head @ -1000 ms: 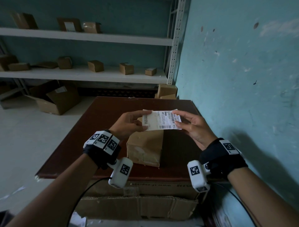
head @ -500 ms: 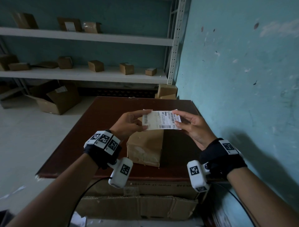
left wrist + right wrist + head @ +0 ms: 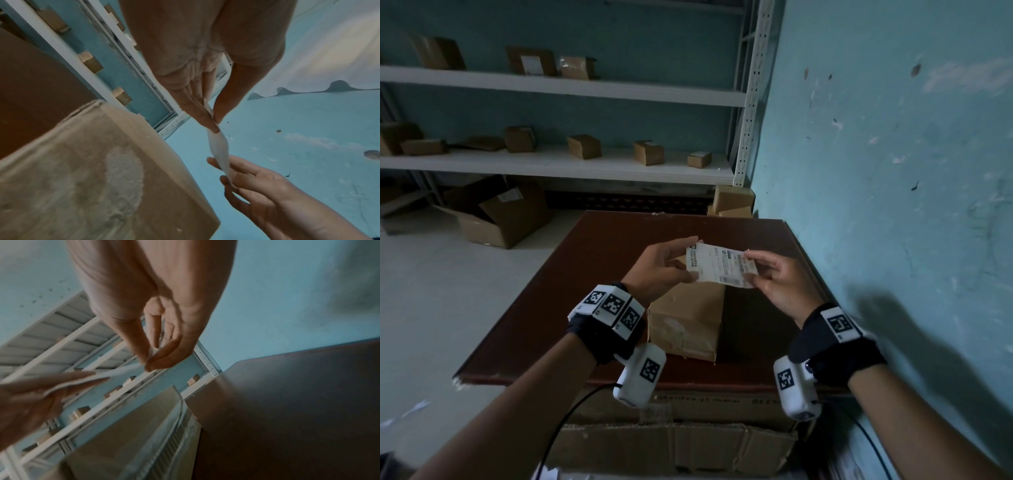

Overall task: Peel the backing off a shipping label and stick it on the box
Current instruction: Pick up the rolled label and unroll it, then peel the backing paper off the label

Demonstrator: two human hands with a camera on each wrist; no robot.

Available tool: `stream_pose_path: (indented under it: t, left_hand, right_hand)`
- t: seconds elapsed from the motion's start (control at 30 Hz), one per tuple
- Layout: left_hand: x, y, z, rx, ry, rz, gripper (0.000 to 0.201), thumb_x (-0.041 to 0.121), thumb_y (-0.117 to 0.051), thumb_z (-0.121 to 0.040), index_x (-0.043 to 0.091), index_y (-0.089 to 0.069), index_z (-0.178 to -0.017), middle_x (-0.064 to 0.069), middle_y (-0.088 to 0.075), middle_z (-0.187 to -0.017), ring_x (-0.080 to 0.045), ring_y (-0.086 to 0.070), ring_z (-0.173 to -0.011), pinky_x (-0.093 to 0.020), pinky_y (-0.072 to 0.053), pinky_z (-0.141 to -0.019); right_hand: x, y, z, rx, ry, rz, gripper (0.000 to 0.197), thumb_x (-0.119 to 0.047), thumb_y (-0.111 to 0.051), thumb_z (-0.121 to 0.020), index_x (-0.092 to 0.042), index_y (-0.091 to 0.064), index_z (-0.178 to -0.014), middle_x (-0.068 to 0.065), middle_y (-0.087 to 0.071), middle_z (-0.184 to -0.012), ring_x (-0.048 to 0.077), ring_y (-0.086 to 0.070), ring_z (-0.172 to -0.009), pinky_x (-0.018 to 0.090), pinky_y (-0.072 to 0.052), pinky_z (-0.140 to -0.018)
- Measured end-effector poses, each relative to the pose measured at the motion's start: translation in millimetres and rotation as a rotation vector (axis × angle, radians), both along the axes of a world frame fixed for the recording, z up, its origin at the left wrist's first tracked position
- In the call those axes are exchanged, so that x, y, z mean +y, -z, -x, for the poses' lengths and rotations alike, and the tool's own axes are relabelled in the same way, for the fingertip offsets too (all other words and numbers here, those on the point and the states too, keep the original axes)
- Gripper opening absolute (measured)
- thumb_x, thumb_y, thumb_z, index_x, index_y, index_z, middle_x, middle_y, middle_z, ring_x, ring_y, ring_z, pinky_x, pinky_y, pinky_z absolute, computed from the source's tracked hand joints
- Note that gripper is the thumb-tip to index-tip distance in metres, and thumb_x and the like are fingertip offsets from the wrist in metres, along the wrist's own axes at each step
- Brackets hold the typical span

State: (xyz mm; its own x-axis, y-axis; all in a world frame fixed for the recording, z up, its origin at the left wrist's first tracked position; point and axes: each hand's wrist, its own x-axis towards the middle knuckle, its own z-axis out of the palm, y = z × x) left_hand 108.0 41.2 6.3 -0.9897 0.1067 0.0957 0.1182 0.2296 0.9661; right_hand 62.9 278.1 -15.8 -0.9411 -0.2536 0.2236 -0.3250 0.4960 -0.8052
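Observation:
A white shipping label [image 3: 719, 265] with barcodes is held in the air above a brown cardboard box [image 3: 685, 325] that stands on the dark red table [image 3: 551, 308]. My left hand [image 3: 664, 267] pinches the label's left end between thumb and fingers. My right hand [image 3: 774, 277] pinches its right end. In the left wrist view the label [image 3: 218, 146] runs edge-on, slightly twisted, from my left fingertips [image 3: 213, 123] down to the right hand [image 3: 246, 183]. The right wrist view shows thumb and forefinger [image 3: 152, 360] closed on the label's corner [image 3: 123, 371], with the box [image 3: 131, 434] below.
The table stands against a blue wall [image 3: 893, 171] on the right. White shelves [image 3: 551, 161] with several small boxes run along the back. An open carton [image 3: 496, 219] lies on the floor at the left, and flattened cardboard [image 3: 671, 445] sits under the table's near edge.
The label has tilted, its right end lower now, and both hands have shifted slightly; the right hand's fingers have curled onto the label's right corner.

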Motion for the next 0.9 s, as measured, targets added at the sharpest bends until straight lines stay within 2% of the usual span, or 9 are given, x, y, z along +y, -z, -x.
stream_pose_path:
  t: [0.07, 0.13, 0.2, 0.3, 0.47, 0.63, 0.7, 0.8, 0.9]
  left_hand:
    - [5, -3, 0, 0.016, -0.008, -0.001, 0.069, -0.006, -0.071, -0.084, 0.012, -0.047, -0.146, -0.002, -0.062, -0.135, -0.005, -0.072, -0.088, -0.026, -0.058, -0.088]
    - [10, -5, 1, 0.027, -0.007, -0.005, 0.069, -0.005, -0.072, -0.084, 0.011, -0.047, -0.146, -0.004, -0.062, -0.136, -0.010, -0.072, -0.096, -0.025, -0.057, -0.089]
    - [15, -7, 1, 0.039, -0.011, -0.015, 0.069, -0.004, -0.072, -0.085, 0.011, -0.047, -0.147, -0.004, -0.062, -0.136, -0.013, -0.071, -0.100, -0.023, -0.057, -0.086]
    - [20, -11, 2, 0.046, -0.034, -0.066, 0.071, -0.002, -0.074, -0.082, 0.008, -0.046, -0.146, -0.008, -0.065, -0.131, -0.018, -0.070, -0.103, -0.024, -0.056, -0.086]
    - [22, -10, 3, 0.024, -0.028, -0.133, 0.081, 0.003, -0.076, -0.071, 0.001, -0.046, -0.146, -0.016, -0.061, -0.136, -0.022, -0.072, -0.099, -0.034, -0.053, -0.095]
    - [19, -5, 7, 0.103, -0.064, 0.059, 0.056, 0.006, -0.074, -0.084, 0.016, -0.058, -0.137, -0.007, -0.067, -0.127, -0.017, -0.070, -0.100, -0.039, -0.054, -0.098]
    - [17, -1, 9, 0.158, -0.059, 0.209, 0.042, 0.019, -0.075, -0.087, 0.029, -0.065, -0.126, 0.006, -0.069, -0.120, -0.010, -0.068, -0.102, -0.040, -0.056, -0.095]
    - [18, 2, 7, 0.227, -0.098, 0.305, 0.025, 0.030, -0.073, -0.089, 0.024, -0.070, -0.113, 0.020, -0.059, -0.116, -0.006, -0.058, -0.113, -0.035, -0.052, -0.097]
    - [17, 2, 8, 0.362, -0.140, 0.371, 0.020, 0.034, -0.072, -0.089, 0.024, -0.073, -0.106, 0.013, -0.056, -0.125, -0.006, -0.053, -0.119, -0.032, -0.048, -0.097]
  right_hand:
    - [-3, 3, 2, 0.095, 0.041, -0.149, 0.047, -0.013, -0.072, -0.090, -0.022, -0.061, -0.135, -0.006, -0.061, -0.135, -0.002, -0.061, -0.103, 0.009, -0.051, -0.074]
    - [-7, 7, 3, 0.197, 0.062, -0.275, 0.045, -0.017, -0.074, -0.088, -0.022, -0.063, -0.132, -0.002, -0.055, -0.139, 0.009, -0.052, -0.124, 0.012, -0.046, -0.091]
    - [-12, 8, 1, 0.276, 0.056, -0.387, 0.047, -0.022, -0.075, -0.087, -0.024, -0.063, -0.133, 0.000, -0.044, -0.148, 0.022, -0.037, -0.138, 0.032, -0.039, -0.110]
    - [-19, 0, -6, 0.394, -0.049, -0.382, 0.054, -0.024, -0.074, -0.085, -0.020, -0.060, -0.137, 0.001, -0.043, -0.151, 0.023, -0.033, -0.138, 0.050, -0.036, -0.114]
    - [-28, -7, -15, 0.538, -0.092, -0.404, 0.062, -0.040, -0.073, -0.084, -0.022, -0.056, -0.141, -0.007, -0.042, -0.156, 0.016, -0.022, -0.149, 0.044, -0.017, -0.119]
    - [-28, -5, -13, 0.530, 0.037, -0.326, 0.033, -0.038, -0.061, -0.097, -0.022, -0.070, -0.125, 0.006, -0.055, -0.145, 0.022, -0.031, -0.141, 0.045, -0.016, -0.121]
    - [-27, -4, -9, 0.513, 0.032, -0.291, 0.025, -0.031, -0.060, -0.099, -0.017, -0.073, -0.116, 0.004, -0.065, -0.130, 0.024, -0.049, -0.129, 0.039, -0.023, -0.119]
    - [-26, -4, -9, 0.548, -0.052, -0.229, 0.020, -0.022, -0.059, -0.100, -0.013, -0.068, -0.085, -0.002, -0.066, -0.079, 0.011, -0.060, -0.076, 0.040, -0.052, -0.097]
    - [-23, -4, -10, 0.446, -0.088, -0.202, 0.021, -0.030, -0.058, -0.100, -0.014, -0.069, -0.093, -0.003, -0.070, -0.085, 0.008, -0.067, -0.080, 0.034, -0.059, -0.069]
